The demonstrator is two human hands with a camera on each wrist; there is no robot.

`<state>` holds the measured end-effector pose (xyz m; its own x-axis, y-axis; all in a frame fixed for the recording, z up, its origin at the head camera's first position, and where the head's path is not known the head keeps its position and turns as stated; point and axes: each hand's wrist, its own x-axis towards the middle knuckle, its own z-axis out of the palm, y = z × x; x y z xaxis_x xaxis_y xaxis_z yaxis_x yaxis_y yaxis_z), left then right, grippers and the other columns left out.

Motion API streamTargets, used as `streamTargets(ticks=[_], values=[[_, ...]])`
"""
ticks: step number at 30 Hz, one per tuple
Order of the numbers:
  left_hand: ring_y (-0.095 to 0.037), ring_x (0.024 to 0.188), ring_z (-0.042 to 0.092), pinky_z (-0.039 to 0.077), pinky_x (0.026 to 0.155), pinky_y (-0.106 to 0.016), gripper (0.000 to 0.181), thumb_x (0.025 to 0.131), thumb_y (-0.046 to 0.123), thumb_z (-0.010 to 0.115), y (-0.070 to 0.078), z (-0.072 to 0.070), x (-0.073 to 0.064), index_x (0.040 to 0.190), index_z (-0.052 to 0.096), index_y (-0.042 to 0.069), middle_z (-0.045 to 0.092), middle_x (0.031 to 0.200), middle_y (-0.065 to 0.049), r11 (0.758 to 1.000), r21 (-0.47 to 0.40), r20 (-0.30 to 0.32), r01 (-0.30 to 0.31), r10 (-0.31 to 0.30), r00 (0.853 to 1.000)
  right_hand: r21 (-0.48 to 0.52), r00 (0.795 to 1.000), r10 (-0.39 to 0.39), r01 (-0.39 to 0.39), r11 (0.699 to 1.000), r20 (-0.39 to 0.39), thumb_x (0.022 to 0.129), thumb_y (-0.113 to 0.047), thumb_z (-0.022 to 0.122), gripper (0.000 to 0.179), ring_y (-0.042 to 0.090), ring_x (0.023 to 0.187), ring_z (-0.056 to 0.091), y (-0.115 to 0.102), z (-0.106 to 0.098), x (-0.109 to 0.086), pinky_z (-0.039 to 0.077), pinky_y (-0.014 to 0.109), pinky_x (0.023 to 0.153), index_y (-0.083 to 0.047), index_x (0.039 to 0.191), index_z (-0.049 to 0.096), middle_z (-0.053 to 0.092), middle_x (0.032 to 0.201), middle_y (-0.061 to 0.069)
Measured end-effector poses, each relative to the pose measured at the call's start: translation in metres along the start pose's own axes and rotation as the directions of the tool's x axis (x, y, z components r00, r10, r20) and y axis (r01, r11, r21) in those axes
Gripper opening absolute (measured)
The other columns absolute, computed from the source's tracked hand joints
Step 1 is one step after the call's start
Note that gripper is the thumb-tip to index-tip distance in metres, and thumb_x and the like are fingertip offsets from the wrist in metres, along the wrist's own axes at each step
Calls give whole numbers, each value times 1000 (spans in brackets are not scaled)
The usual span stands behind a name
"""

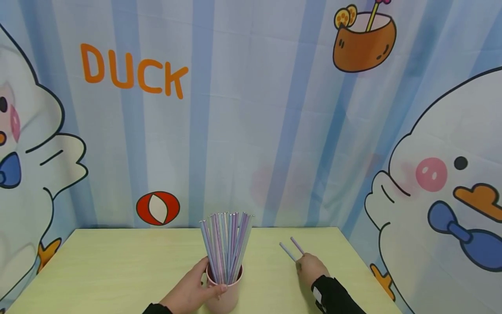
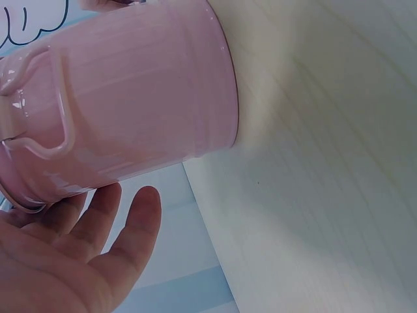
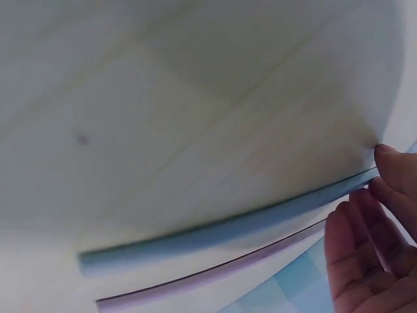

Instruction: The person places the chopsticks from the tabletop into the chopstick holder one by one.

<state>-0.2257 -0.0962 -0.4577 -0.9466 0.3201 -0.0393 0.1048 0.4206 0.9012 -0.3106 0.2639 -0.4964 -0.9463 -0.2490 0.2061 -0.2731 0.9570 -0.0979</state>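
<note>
A pink metal bucket (image 1: 225, 298) stands at the table's near middle, packed with blue, purple and clear drinking straws (image 1: 226, 248). My left hand (image 1: 192, 288) grips it, thumb on the near side and fingers round the far side. In the left wrist view the bucket (image 2: 137, 98) shows its looped wire fitting, with the left fingers (image 2: 140, 228) against its wall. To the right, my right hand (image 1: 311, 269) is down at the table. Its thumb and forefinger pinch the end of a blue straw (image 3: 221, 231); a purple straw (image 3: 215, 280) lies alongside, its near end hidden behind the fingers.
The pale wooden table (image 1: 129, 261) ends at a striped blue curtain (image 1: 235, 131) behind it. Printed ducks flank both sides, the right one (image 1: 451, 174) close to the table's edge.
</note>
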Motion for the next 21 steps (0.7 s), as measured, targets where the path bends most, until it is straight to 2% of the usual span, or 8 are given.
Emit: streamTargets(ticks=[4,10,15,21], values=[[-48,130,37,33,97,-74,101,80,49,73,1,0,-1,155,22,6,33,152,-24,1000,6,-1,0,0,1000,42,1000,12,-13,999,19,81,-5,75,15,19,63,55,1,1,1,48,37,61,-9,69,69,62,67,3],[-46,129,40,34,97,-73,99,80,48,74,2,0,-1,154,23,7,36,151,-23,1000,10,-1,-7,7,1000,74,1000,22,-20,997,-20,78,-7,78,3,22,71,66,-3,2,-1,57,40,66,-8,79,75,69,74,3],[-48,130,38,33,96,-74,101,79,47,75,2,0,0,155,22,7,34,152,-24,1000,-1,-5,22,-22,1000,147,1000,20,-20,989,2,80,-2,76,7,16,66,60,-13,4,-2,54,37,63,-8,83,74,63,72,-2],[-48,130,37,33,96,-74,100,79,47,75,0,0,1,154,22,7,34,152,-24,1000,-3,-4,15,-15,1000,219,999,-13,6,976,34,77,4,73,17,13,63,52,-29,5,-3,49,35,58,-7,90,72,60,71,0]])
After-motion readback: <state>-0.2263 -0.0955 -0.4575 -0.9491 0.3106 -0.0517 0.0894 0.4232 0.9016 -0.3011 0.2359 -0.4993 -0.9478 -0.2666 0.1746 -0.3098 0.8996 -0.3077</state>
